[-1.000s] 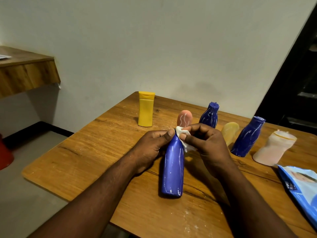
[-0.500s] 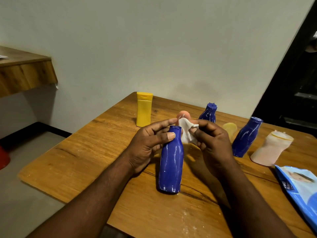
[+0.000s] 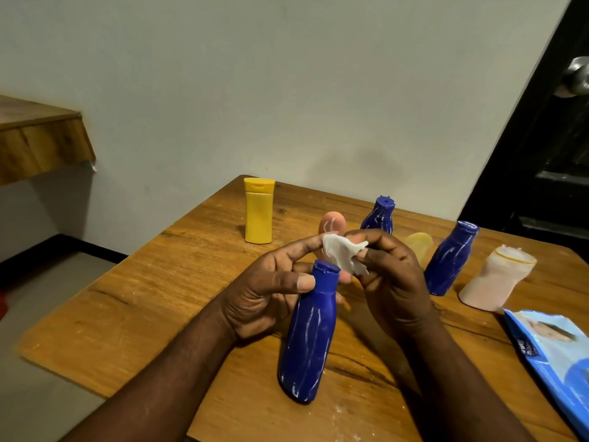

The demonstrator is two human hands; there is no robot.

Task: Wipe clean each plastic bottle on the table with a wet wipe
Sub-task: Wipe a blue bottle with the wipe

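A blue plastic bottle with white streaks leans near the table's front edge. My left hand grips its neck, thumb across the front. My right hand pinches a crumpled white wet wipe just above and behind the bottle's mouth. My left forefinger also touches the wipe's upper edge. Behind stand a yellow bottle, a pink bottle partly hidden by my fingers, two more blue bottles, a pale yellow bottle and a whitish pink bottle.
The wooden table stands against a grey wall. A blue wet-wipe pack lies at the right front edge. A wooden shelf juts out at the left. A dark door with a metal knob is at the right.
The wipe has come off the bottle's neck and is now held above its mouth. My left thumb has shifted onto the neck, and the bottle has tilted slightly.
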